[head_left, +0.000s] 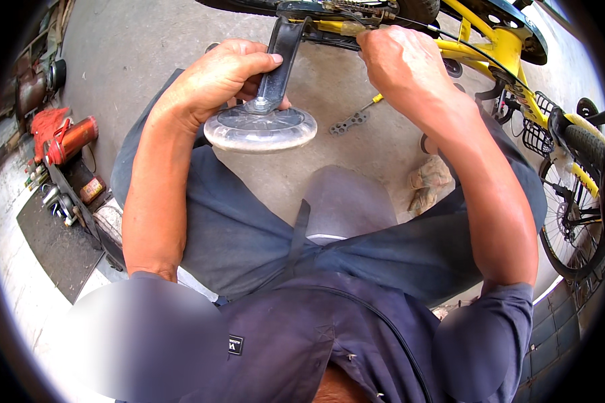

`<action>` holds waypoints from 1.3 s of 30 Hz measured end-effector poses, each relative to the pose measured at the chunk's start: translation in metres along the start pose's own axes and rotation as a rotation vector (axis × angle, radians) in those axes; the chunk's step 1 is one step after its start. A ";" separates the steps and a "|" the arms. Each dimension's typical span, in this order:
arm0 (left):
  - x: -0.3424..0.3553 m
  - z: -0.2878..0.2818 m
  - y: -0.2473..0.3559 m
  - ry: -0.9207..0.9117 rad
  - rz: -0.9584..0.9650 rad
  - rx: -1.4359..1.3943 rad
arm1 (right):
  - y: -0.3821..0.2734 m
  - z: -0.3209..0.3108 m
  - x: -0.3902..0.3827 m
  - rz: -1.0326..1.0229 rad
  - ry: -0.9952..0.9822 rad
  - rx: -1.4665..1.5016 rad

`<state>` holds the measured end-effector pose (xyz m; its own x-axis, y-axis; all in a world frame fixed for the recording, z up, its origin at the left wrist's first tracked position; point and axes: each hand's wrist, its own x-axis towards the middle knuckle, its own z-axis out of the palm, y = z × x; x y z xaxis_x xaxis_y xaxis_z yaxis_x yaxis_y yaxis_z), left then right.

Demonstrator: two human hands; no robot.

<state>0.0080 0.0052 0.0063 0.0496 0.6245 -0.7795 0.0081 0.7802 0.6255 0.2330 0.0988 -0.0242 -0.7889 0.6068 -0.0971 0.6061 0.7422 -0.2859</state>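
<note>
My left hand [225,77] grips a training wheel by its black bracket [286,57], thumb on the front and fingers behind. The clear plastic wheel [261,131] hangs at the bracket's lower end, and its upper end meets the rear of a yellow bicycle [507,50]. Beside it on the right, my right hand [407,64] is closed in a fist against the bicycle's lower parts. Whatever its fingers hold is hidden behind the knuckles. A cloudy, pale sleeve-like piece [351,28] shows just left of that fist.
On the concrete floor between my knees lie a multi-hole wrench [348,125] and a yellow-handled tool [376,99]. Crumpled gloves [429,180] rest by my right leg. Another bicycle's wheel [571,221] stands far right. A red-orange canister [79,140] and loose parts sit at left.
</note>
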 end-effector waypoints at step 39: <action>0.002 -0.006 -0.008 0.013 0.040 0.074 | -0.001 0.024 0.009 0.058 -0.177 -0.061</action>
<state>0.0022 0.0008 -0.0002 0.0386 0.6559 -0.7539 0.0802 0.7500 0.6566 0.2230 0.0964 -0.0473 -0.7544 0.5938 -0.2798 0.6522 0.7264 -0.2168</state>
